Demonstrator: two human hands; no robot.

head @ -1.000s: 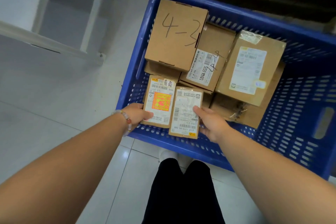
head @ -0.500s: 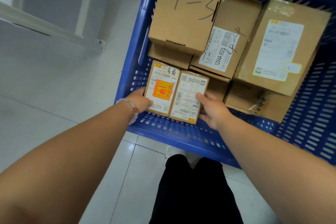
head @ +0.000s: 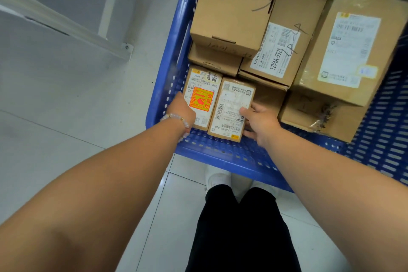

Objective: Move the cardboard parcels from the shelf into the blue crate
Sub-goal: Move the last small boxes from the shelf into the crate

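Two small cardboard parcels lie side by side at the near left corner of the blue crate (head: 220,157). My left hand (head: 182,110) holds the left parcel with the orange fragile sticker (head: 204,95) by its left edge. My right hand (head: 260,121) grips the right parcel with the white label (head: 231,108), thumb on top, fingers along its right side. Behind them lie bigger boxes: one marked "4-3" (head: 236,4), one labelled "12V4A" (head: 287,37), and a large one with a white label (head: 353,46) on the right.
The crate stands on a pale tiled floor (head: 77,117). A white metal frame leg (head: 66,26) runs across the floor to the left. My black trousers (head: 240,227) and white shoes are just in front of the crate's near wall.
Both hands have lowered the two small parcels deeper into the crate's near left corner. The view has moved closer and tilted down over the crate.
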